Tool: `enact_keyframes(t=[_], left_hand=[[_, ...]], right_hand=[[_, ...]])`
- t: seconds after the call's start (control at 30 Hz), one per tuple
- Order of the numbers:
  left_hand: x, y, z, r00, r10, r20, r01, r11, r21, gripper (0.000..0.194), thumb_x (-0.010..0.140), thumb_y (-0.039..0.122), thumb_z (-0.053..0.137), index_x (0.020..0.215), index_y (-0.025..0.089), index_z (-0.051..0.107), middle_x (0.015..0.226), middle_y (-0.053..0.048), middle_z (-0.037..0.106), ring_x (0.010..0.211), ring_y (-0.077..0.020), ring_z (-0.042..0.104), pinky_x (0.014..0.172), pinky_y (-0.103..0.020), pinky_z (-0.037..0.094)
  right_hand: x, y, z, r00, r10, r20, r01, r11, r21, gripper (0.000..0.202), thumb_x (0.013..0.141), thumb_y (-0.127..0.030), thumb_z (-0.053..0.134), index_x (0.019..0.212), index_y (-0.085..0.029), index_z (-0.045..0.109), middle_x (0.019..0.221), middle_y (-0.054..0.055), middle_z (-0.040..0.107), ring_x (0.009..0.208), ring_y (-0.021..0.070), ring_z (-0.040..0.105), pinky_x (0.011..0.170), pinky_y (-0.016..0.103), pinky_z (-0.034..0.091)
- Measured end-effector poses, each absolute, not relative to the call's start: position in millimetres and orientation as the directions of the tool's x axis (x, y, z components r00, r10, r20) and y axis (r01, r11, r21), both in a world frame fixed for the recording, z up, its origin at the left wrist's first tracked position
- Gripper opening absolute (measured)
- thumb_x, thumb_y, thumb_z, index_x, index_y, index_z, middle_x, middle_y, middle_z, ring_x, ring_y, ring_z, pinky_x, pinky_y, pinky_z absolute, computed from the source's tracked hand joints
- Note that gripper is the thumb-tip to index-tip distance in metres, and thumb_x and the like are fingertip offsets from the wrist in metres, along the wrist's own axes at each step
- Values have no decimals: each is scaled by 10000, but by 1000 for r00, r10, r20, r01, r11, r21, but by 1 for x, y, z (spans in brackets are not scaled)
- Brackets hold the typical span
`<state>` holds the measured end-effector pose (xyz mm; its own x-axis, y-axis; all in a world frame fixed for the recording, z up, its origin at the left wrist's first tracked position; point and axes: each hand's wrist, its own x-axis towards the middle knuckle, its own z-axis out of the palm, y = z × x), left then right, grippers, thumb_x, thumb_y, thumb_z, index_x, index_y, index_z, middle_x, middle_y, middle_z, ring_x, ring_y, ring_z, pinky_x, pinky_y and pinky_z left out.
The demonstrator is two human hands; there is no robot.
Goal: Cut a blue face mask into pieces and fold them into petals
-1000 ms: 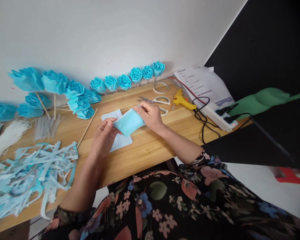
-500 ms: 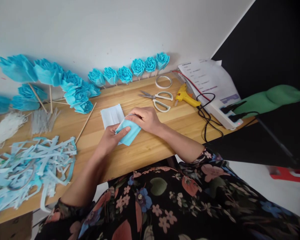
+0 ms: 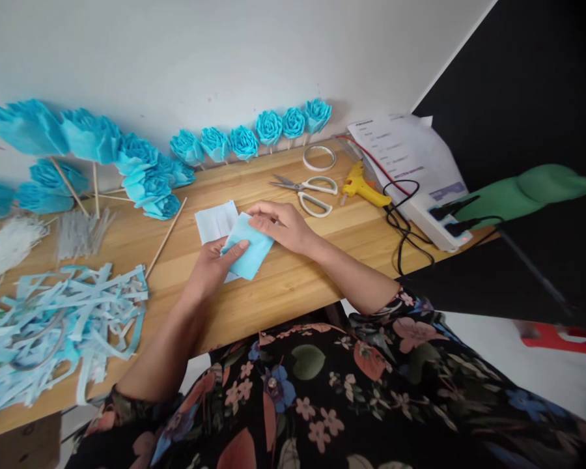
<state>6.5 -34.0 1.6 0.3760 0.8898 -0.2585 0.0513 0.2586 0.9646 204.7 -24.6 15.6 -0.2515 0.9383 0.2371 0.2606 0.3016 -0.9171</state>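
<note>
1. Two hands are seen in the head view, both closed on one blue sheet: the left hand (image 3: 212,266) with its thumb laid over the near-left part, the right hand (image 3: 284,227) with its fingers and thumb at the upper right edge. Whether the blue sheet (image 3: 250,255) is folded or layered cannot be told.

2. The blue sheet is held over the middle of the surface (image 3: 286,293), partly hiding a pale sheet (image 3: 213,220) that is laid flat on it. The scissors (image 3: 301,187) are left with their handles parted, just beyond the right hand.

3. In the same view, several risks may be judged. The layers could be creased or skewed if the sheet were pulled unevenly by the two hands. The pale sheet could be dragged askew by a brushing wrist. The scissors could be nudged by the right hand's knuckles. The yellow glue gun (image 3: 364,186) could be pulled over if the black cable (image 3: 404,242) were snagged by a sleeve; whether it is hot cannot be seen.

4. Printed lines are shown on the papers (image 3: 405,146), but they are too small and blurred to be read. No brand can be made out on the glue gun or the white power strip (image 3: 437,225), where a small red light is lit.
</note>
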Motion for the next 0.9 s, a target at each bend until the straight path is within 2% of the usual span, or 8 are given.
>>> enact_keyframes(t=[0.1, 0.17, 0.3, 0.4, 0.5, 0.67, 0.9], left_hand=[[7, -34, -3, 396, 882, -255, 50, 257, 965, 380, 696, 497, 806, 665, 155, 643, 581, 5, 568, 498, -116, 483, 484, -238, 369], [6, -34, -4, 401, 883, -245, 38, 251, 967, 359, 715, 480, 801, 665, 157, 650, 571, 10, 566, 498, -113, 487, 489, -236, 378], [5, -32, -2, 327, 924, -197, -32, 219, 975, 315, 749, 451, 789, 696, 159, 684, 557, 23, 559, 498, -94, 471, 491, -216, 366], [5, -28, 0, 231, 955, -187, -129, 220, 967, 280, 705, 423, 830, 755, 170, 722, 609, 24, 595, 534, -90, 488, 520, -206, 383], [5, -25, 0, 168, 975, -146, -179, 176, 968, 262, 688, 398, 844, 721, 170, 720, 589, 29, 579, 538, -86, 482, 535, -203, 380], [2, -23, -2, 147, 983, -108, -143, 129, 981, 261, 713, 403, 827, 692, 172, 706, 561, 26, 571, 527, -87, 469, 525, -206, 352], [-1, -24, 0, 162, 986, -48, -88, 63, 994, 271, 748, 393, 799, 662, 171, 669, 519, 29, 529, 501, -82, 460, 491, -196, 339]], right_hand=[[201, -24, 13, -239, 938, 250, 301, 316, -900, 405, 898, -520, 595, 722, -155, 601, 557, -57, 411, 544, 80, 354, 535, 243, 260], [200, -23, 12, -203, 933, 299, 322, 352, -879, 425, 916, -486, 578, 641, -165, 532, 548, -57, 387, 544, 78, 337, 536, 245, 253], [203, -21, 13, -92, 918, 387, 332, 395, -857, 392, 933, -438, 564, 651, -171, 508, 580, -51, 404, 559, 79, 348, 548, 241, 270], [208, -18, 16, -19, 902, 432, 325, 414, -850, 391, 937, -435, 555, 651, -173, 499, 591, -49, 392, 563, 79, 346, 548, 241, 274], [211, -16, 18, 31, 893, 449, 326, 415, -849, 399, 933, -434, 551, 636, -179, 475, 592, -48, 374, 569, 82, 342, 551, 241, 278], [211, -16, 19, 44, 879, 475, 303, 441, -845, 390, 932, -408, 554, 627, -182, 463, 588, -49, 362, 562, 79, 333, 543, 241, 271], [212, -14, 16, 67, 857, 511, 353, 459, -815, 411, 941, -444, 548, 632, -185, 467, 578, -52, 357, 551, 80, 335, 537, 249, 264]])
